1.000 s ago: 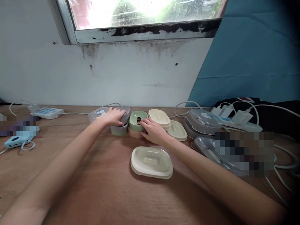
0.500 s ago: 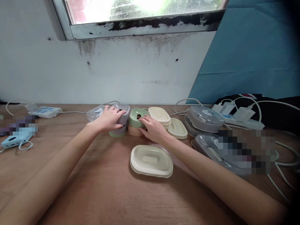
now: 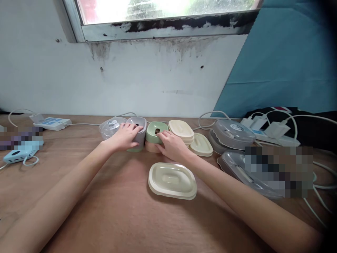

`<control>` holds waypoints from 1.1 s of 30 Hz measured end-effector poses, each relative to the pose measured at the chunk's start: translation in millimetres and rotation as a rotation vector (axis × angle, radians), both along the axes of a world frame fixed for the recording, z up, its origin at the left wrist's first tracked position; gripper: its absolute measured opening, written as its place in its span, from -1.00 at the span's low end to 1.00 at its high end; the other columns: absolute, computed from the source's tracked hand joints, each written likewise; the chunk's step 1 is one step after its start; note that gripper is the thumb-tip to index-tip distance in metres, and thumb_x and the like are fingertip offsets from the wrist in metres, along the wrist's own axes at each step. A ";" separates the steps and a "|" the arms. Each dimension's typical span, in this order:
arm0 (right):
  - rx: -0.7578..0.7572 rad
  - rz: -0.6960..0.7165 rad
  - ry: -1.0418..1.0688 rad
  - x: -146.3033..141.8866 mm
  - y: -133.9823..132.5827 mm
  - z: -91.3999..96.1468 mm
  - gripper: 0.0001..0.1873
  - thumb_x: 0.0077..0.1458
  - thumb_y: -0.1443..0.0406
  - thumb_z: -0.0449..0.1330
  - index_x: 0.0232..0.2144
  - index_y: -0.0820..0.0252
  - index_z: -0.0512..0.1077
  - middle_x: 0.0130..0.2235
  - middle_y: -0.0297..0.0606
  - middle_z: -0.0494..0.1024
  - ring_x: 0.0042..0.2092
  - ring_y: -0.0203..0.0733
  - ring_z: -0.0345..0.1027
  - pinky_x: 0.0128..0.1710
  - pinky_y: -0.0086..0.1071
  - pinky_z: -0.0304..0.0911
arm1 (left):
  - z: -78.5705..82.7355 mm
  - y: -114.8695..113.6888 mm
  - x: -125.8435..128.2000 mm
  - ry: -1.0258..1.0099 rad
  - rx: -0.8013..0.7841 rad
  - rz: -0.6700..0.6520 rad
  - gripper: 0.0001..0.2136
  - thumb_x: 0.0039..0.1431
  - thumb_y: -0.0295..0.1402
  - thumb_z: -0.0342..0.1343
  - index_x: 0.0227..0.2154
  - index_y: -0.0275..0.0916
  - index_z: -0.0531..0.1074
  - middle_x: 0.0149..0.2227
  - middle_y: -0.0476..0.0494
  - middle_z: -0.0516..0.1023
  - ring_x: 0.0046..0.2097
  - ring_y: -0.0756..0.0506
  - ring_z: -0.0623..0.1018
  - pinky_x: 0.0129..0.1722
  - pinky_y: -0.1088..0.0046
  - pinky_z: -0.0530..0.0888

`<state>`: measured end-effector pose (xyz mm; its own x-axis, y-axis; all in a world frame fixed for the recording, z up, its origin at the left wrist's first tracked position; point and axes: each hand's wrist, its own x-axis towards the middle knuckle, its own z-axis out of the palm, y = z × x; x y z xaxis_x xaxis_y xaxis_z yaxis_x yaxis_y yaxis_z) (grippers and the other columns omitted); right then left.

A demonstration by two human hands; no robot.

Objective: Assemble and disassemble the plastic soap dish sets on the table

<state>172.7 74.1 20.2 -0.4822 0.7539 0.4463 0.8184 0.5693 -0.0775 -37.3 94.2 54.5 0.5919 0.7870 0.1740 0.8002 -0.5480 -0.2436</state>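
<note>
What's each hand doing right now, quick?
Left hand: fingers curved over the grey container, touching it; firm grip can't be told.
Right hand: fingers and thumb against the green container; firm grip can't be told.

Compared with one second ago, the upper grey tissue box (image 3: pixel 141 135) now sits lower and straighter over the green base (image 3: pixel 135 150), and the left hand's (image 3: pixel 125 136) thumb has come down.

A single head-worn camera looks forward and down from above the near side of the table (image 3: pixel 116 211), close over its surface, facing the wall (image 3: pixel 147 80) and window (image 3: pixel 171 10) beyond its far edge.
</note>
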 end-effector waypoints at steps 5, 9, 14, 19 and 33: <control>0.015 -0.060 0.122 1.6 -9.8 -6.9 -0.58 0.00 0.42 0.11 -0.03 0.33 0.21 0.06 0.06 0.22 0.13 0.08 0.06 0.07 -0.12 0.10 | 3.6 -0.7 13.8 -0.046 0.044 -0.086 -0.39 0.03 -0.15 0.11 0.11 -0.30 0.10 0.14 -0.38 0.14 0.17 -0.29 0.09 0.10 0.16 -0.01; -0.027 -0.146 0.249 9.8 -27.5 -17.0 -0.66 0.02 0.42 0.08 -0.10 0.31 0.22 -0.07 0.04 0.30 -0.02 0.04 0.25 -0.08 -0.15 0.24 | 7.4 9.1 38.5 -0.005 -0.047 -0.242 -0.55 0.09 -0.24 0.06 0.04 -0.25 0.20 0.10 -0.27 0.27 0.16 -0.23 0.15 0.13 0.13 -0.11; -0.160 -0.182 0.296 21.3 -32.8 -23.5 -0.79 0.00 0.38 0.14 -0.23 0.27 0.31 -0.24 -0.13 0.43 -0.28 -0.15 0.38 -0.31 -0.33 0.31 | 10.6 29.5 60.3 0.069 -0.181 -0.320 -0.67 0.04 -0.29 0.06 -0.10 -0.23 0.35 -0.17 -0.19 0.50 -0.05 -0.21 0.38 0.04 0.16 0.07; -0.228 -0.173 0.286 23.3 -28.2 -22.1 -0.95 0.01 0.41 0.13 -0.39 0.24 0.37 -0.34 -0.20 0.47 -0.36 -0.22 0.36 -0.40 -0.42 0.24 | 18.1 37.0 67.6 0.086 -0.211 -0.330 -0.64 0.03 -0.20 0.03 -0.09 -0.17 0.33 -0.13 -0.16 0.47 -0.01 -0.22 0.33 0.04 0.17 0.04; -0.244 -0.157 0.247 31.4 -27.5 -28.7 -0.87 0.04 0.38 0.12 -0.29 0.25 0.38 -0.30 -0.18 0.48 -0.35 -0.23 0.36 -0.40 -0.45 0.21 | 15.6 28.9 72.3 0.099 -0.220 -0.251 -0.48 -0.17 -0.16 0.09 -0.08 -0.24 0.27 -0.34 -0.19 0.43 -0.22 -0.24 0.38 -0.15 0.28 0.24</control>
